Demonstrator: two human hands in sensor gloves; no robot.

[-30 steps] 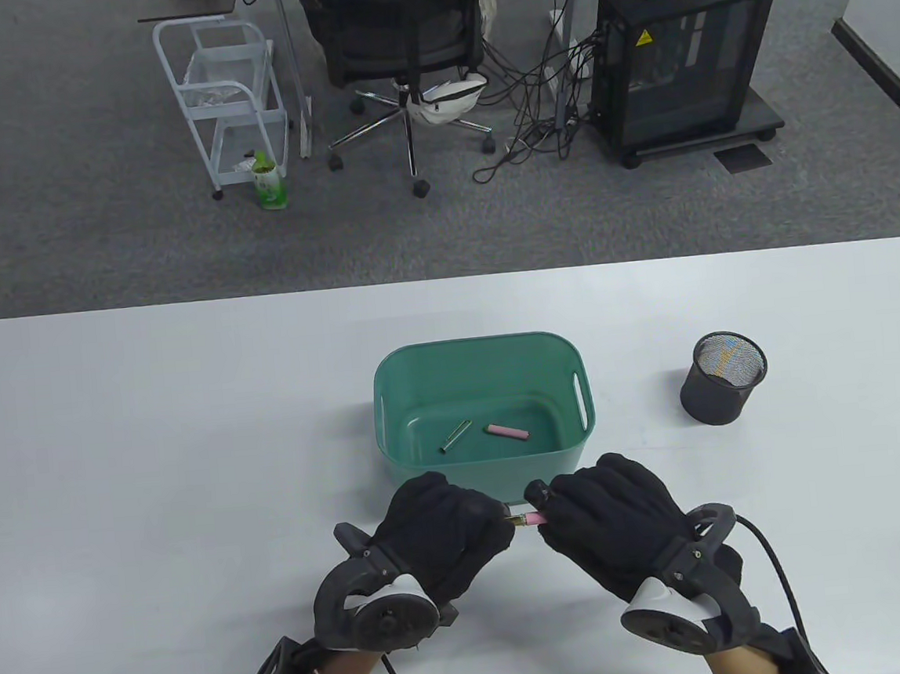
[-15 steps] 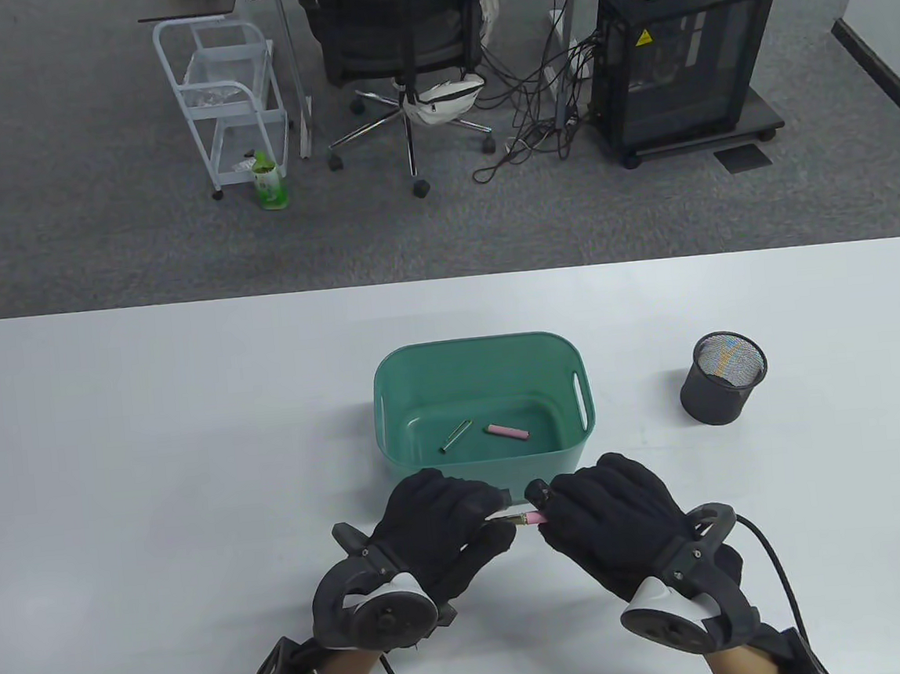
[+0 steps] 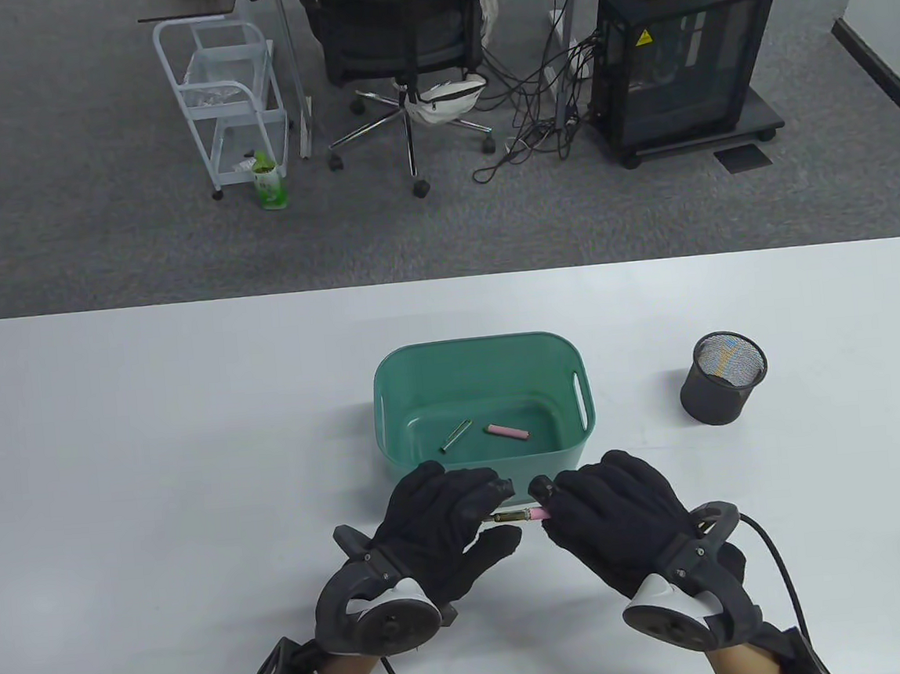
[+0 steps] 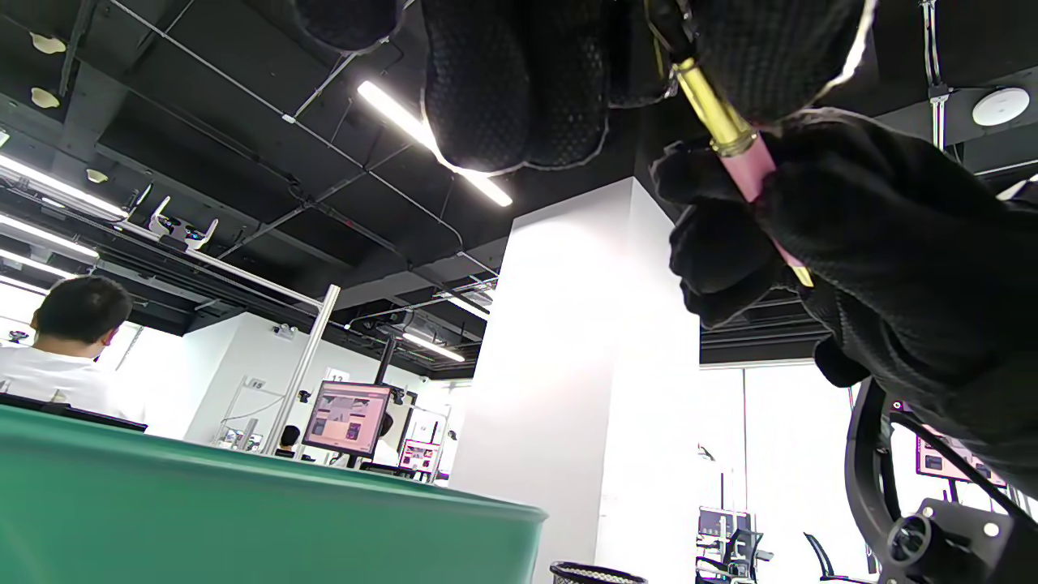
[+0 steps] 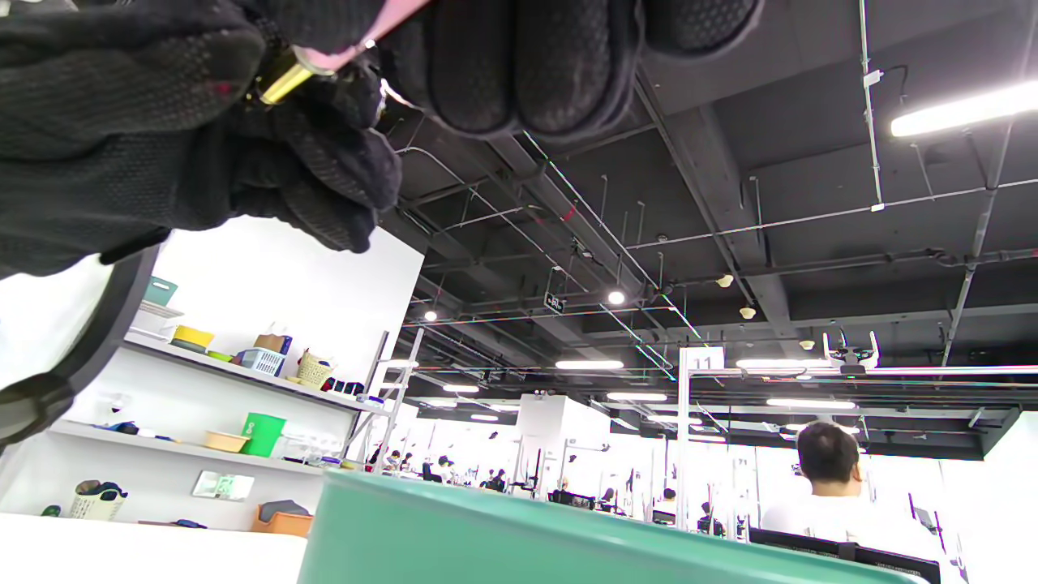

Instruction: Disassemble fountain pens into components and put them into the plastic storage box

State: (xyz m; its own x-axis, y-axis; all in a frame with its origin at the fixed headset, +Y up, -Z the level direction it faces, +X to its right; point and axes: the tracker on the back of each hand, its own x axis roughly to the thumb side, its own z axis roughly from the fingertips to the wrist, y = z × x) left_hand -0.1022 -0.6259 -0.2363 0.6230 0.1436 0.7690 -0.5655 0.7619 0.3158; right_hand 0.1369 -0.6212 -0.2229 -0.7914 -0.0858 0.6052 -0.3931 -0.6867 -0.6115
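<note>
A: Pen point(image 3: 519, 516), pink with brass section: location?
B: Between both grips, just before the green box point(image 3: 393, 405). Left hand point(image 3: 443, 530) pinches the brass end; right hand point(image 3: 615, 515) curls round the pink barrel.
A: Box contents?
B: Brass tube point(image 3: 455, 436), pink piece point(image 3: 506, 430).

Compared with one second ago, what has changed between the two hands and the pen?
The left hand has drawn slightly to the left, so more of the gold part of the pen now shows between the hands. The right hand keeps its grip on the pink end and has hardly moved. The green box, the two pieces inside it and the black mesh cup stayed as they were.
</note>
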